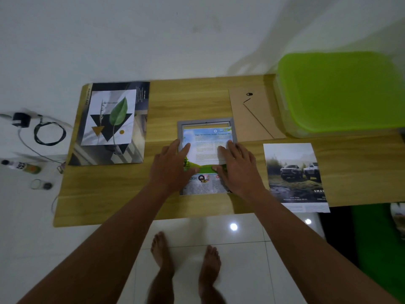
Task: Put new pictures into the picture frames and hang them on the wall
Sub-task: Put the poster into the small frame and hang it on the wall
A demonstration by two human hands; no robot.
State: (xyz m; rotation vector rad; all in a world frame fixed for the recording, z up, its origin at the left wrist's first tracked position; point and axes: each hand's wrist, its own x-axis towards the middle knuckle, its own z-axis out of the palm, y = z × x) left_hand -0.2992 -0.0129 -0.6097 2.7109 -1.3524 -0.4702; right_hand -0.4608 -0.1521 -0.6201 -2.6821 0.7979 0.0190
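The left hand (173, 165) and right hand (236, 167) press, fingers straight, the printed blue-green paper page (206, 148) onto the grey rectangular picture frame (206, 123) (page seems too long); top corners should align first

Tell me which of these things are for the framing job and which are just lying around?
For the job: grey frame, printed page under left hand and right hand, backing board, leaf print, truck picture.
Lying about: green-lidded box, charger, bottle, small jar.

Single head view, wide-angle, steep downward onto table (192, 102), wall (153, 40) beyond.
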